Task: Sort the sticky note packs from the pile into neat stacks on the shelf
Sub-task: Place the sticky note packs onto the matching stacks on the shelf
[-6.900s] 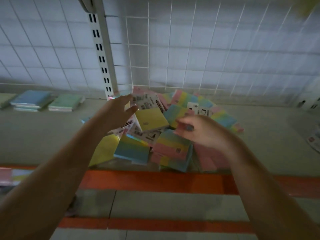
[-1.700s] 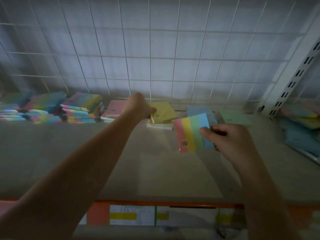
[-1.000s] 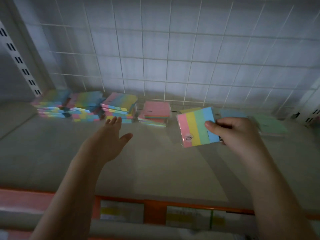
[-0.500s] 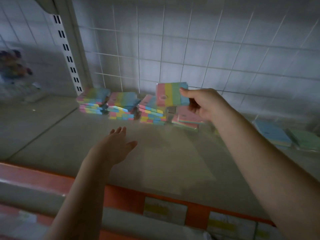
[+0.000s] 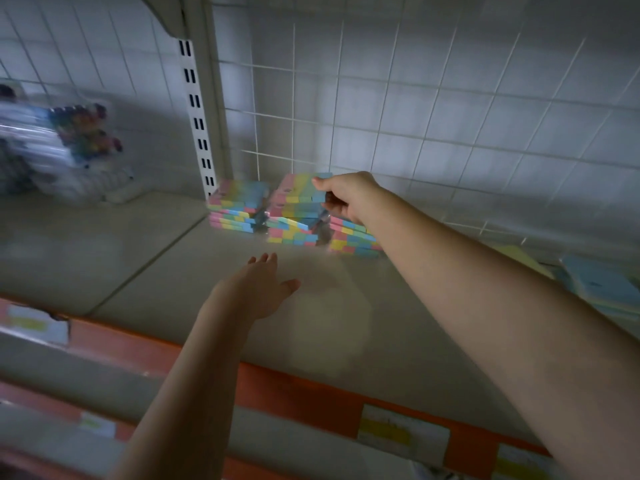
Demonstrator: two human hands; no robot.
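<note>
We stand at a dim beige shelf (image 5: 194, 271) with an orange front lip (image 5: 304, 393) carrying price labels (image 5: 403, 433). A white wire grid (image 5: 415, 116) backs it, and a slotted upright (image 5: 197, 123) rises at the left. Our right hand (image 5: 348, 197) pinches a striped pack (image 5: 304, 188) over the middle stack (image 5: 294, 223), between a left stack (image 5: 239, 211) and a right stack (image 5: 353, 237). Our left hand (image 5: 258, 289) hovers flat above the shelf, fingers apart, holding nothing. Blurred pens (image 5: 86, 133) lie far left.
</note>
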